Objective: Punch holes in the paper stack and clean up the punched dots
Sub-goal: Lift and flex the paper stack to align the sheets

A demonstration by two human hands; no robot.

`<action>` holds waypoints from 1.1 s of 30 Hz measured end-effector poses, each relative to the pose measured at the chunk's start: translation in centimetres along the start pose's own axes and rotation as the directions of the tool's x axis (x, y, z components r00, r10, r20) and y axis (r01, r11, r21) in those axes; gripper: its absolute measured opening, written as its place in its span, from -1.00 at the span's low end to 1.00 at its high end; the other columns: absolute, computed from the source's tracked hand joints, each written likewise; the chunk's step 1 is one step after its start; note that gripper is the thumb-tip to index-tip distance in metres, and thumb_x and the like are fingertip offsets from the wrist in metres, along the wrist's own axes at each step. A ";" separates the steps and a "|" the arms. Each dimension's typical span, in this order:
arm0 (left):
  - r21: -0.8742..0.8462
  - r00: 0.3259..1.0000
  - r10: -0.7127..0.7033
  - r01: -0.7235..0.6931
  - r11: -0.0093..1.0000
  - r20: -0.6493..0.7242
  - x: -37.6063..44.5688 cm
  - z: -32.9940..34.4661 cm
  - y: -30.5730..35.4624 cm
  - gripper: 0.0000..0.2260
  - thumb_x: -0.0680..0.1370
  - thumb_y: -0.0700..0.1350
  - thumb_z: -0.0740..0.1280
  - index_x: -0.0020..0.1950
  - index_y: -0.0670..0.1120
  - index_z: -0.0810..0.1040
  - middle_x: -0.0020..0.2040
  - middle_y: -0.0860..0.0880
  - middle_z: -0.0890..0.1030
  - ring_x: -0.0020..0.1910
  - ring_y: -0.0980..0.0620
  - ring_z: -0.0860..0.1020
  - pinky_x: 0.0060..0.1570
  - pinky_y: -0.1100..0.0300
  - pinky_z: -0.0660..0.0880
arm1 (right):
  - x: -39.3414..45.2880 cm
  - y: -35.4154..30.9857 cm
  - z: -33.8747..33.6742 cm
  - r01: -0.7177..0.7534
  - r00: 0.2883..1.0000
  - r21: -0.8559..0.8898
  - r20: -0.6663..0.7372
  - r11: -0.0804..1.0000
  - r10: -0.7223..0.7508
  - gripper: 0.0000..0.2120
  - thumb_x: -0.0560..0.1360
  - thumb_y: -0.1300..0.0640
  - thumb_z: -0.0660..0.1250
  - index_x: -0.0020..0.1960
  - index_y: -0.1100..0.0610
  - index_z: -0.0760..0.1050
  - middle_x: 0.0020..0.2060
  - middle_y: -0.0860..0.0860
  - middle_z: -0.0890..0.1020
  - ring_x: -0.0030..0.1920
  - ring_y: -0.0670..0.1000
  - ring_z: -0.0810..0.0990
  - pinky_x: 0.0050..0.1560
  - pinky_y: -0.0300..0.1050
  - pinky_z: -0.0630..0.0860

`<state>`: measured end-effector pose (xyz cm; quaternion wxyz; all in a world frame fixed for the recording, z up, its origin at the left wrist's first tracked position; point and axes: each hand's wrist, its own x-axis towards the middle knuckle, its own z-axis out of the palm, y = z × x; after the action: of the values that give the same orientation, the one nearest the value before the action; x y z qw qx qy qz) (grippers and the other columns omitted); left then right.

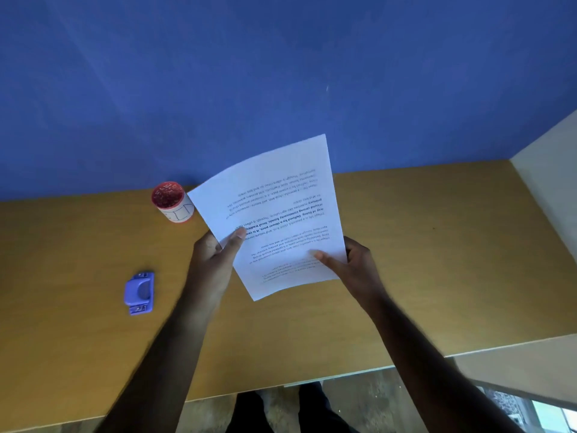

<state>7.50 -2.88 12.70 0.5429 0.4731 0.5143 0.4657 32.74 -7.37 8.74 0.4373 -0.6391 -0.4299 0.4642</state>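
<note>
A white paper stack (274, 198) with printed text is held up above the wooden table (437, 276), tilted, its text upside down to me. My left hand (215, 260) grips its left edge, thumb on the front. Its lower right corner sits in my right hand (352, 264), thumb also on top. A small blue hole punch (139, 293) lies flat on the table to the left of my left forearm, touched by neither hand. No punched dots show on the table.
A red and white cup (172, 201) with small bits inside stands at the back left by the blue wall (281, 73). A pale partition (549, 182) closes the right side. The table's front edge (312, 382) runs near my legs.
</note>
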 end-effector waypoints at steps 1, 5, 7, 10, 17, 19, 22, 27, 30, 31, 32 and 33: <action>-0.026 1.000 0.006 -0.007 1.000 -0.007 0.1 0.0 0.2 -0.74 0.70 -0.25 0.31 0.38 -0.12 0.60 0.25 0.09 0.72 0.26 0.17 0.66 0.15 0.37 0.53 | 0.0 0.2 -0.1 -0.010 1.000 0.023 -0.012 1.000 0.010 -0.76 0.47 0.06 0.58 0.11 0.03 0.70 -0.01 -0.07 0.77 0.00 0.00 0.75 -0.08 -0.07 0.66; -0.113 0.999 0.000 -0.004 0.994 -0.038 0.3 0.1 0.5 -0.74 0.71 -0.25 0.29 0.37 -0.08 0.60 0.29 0.03 0.71 0.33 0.07 0.64 0.35 0.16 0.53 | -0.2 1.2 0.0 -0.071 0.995 0.220 -0.048 0.973 0.084 -0.73 0.46 0.14 0.59 0.14 0.15 0.70 0.03 0.07 0.77 0.09 0.19 0.74 0.13 0.20 0.67; -0.152 0.999 -0.023 0.017 0.988 -0.034 0.3 0.2 0.6 -0.74 0.71 -0.24 0.29 0.36 -0.05 0.61 0.31 0.01 0.70 0.35 0.03 0.63 0.39 0.05 0.49 | -0.4 1.5 0.2 -0.092 0.993 0.322 -0.035 0.942 0.109 -0.73 0.50 0.17 0.55 0.18 0.19 0.68 0.09 0.14 0.75 0.15 0.26 0.71 0.18 0.28 0.64; -0.180 0.998 -0.060 0.055 0.982 -0.022 0.2 0.5 0.8 -0.73 0.72 -0.21 0.28 0.40 -0.06 0.59 0.32 0.03 0.69 0.34 0.07 0.63 0.34 0.11 0.53 | -0.6 1.7 0.5 -0.113 0.993 0.495 0.021 0.861 0.118 -0.74 0.57 0.24 0.43 0.25 0.22 0.65 0.20 0.22 0.69 0.24 0.28 0.66 0.25 0.26 0.59; -0.256 0.990 -0.141 0.128 0.958 -0.031 0.3 0.7 0.3 -0.70 0.73 -0.19 0.26 0.46 -0.08 0.55 0.36 -0.04 0.67 0.38 0.00 0.61 0.41 -0.05 0.51 | -0.6 1.6 2.0 -0.145 0.984 0.587 0.167 0.796 0.056 -0.61 0.59 0.33 0.37 0.41 0.22 0.51 0.35 0.19 0.61 0.37 0.18 0.58 0.30 0.11 0.56; -0.278 0.987 -0.155 0.140 0.950 -0.032 0.3 0.7 0.0 -0.71 0.73 -0.19 0.26 0.45 -0.05 0.56 0.37 -0.04 0.66 0.41 -0.03 0.59 0.47 -0.17 0.43 | -0.5 1.5 2.6 -0.149 0.983 0.577 0.175 0.803 0.057 -0.62 0.59 0.33 0.38 0.40 0.24 0.52 0.36 0.19 0.60 0.38 0.19 0.57 0.30 0.11 0.55; -0.289 0.984 -0.173 0.152 0.945 -0.047 0.3 0.6 -0.4 -0.69 0.72 -0.20 0.28 0.46 -0.05 0.55 0.38 -0.04 0.66 0.41 -0.04 0.59 0.49 -0.22 0.41 | -0.6 1.6 3.2 -0.143 0.989 0.575 0.114 0.806 0.094 -0.63 0.57 0.31 0.43 0.37 0.23 0.55 0.32 0.18 0.63 0.37 0.20 0.58 0.27 0.08 0.57; -0.247 0.970 -0.218 0.187 0.951 -0.104 0.6 -0.1 -1.2 -0.72 0.68 -0.15 0.38 0.36 0.08 0.63 0.35 0.06 0.67 0.40 -0.01 0.59 0.50 -0.28 0.36 | -0.3 1.9 2.8 -0.083 0.995 0.439 -0.011 0.895 0.097 -0.70 0.53 0.23 0.51 0.26 0.19 0.64 0.21 0.14 0.71 0.26 0.18 0.66 0.24 0.18 0.60; -0.302 0.969 -0.199 0.147 0.942 -0.149 0.9 -1.0 -1.2 -0.70 0.68 -0.19 0.37 0.38 0.07 0.61 0.37 0.04 0.66 0.43 -0.02 0.57 0.49 -0.21 0.39 | 0.0 1.8 2.0 -0.062 0.994 0.299 -0.072 0.952 0.087 -0.77 0.51 0.22 0.53 0.16 0.16 0.69 0.10 0.04 0.76 0.16 0.06 0.72 0.14 0.02 0.62; -0.337 0.966 -0.199 0.135 0.932 -0.163 1.1 -1.4 -1.2 -0.69 0.68 -0.21 0.35 0.41 0.02 0.59 0.37 0.01 0.66 0.42 -0.04 0.58 0.48 -0.17 0.41 | 0.1 1.8 1.6 -0.051 0.993 0.253 -0.088 0.966 0.076 -0.80 0.51 0.23 0.53 0.14 0.16 0.69 0.07 0.01 0.77 0.12 0.01 0.73 0.09 -0.07 0.62; -0.352 0.962 -0.203 0.128 0.927 -0.185 1.4 -1.9 -1.3 -0.69 0.68 -0.21 0.35 0.43 -0.04 0.58 0.37 -0.04 0.66 0.40 -0.07 0.60 0.46 -0.16 0.44 | 0.3 1.9 1.2 -0.043 0.993 0.214 -0.095 0.976 0.064 -0.81 0.51 0.24 0.53 0.12 0.16 0.70 0.04 -0.01 0.77 0.09 -0.03 0.74 0.06 -0.12 0.62; -0.350 0.959 -0.200 0.121 0.929 -0.201 1.7 -2.4 -1.4 -0.70 0.68 -0.20 0.35 0.42 -0.09 0.58 0.35 -0.10 0.67 0.39 -0.12 0.61 0.44 -0.16 0.47 | 0.4 1.8 0.7 -0.040 0.993 0.174 -0.102 0.984 0.059 -0.82 0.51 0.24 0.53 0.11 0.16 0.70 0.03 -0.03 0.78 0.07 -0.04 0.74 0.03 -0.14 0.63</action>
<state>5.23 -1.25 11.03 0.5874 0.2722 0.5254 0.5521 32.38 -7.33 6.82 0.5012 -0.6336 -0.3483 0.4754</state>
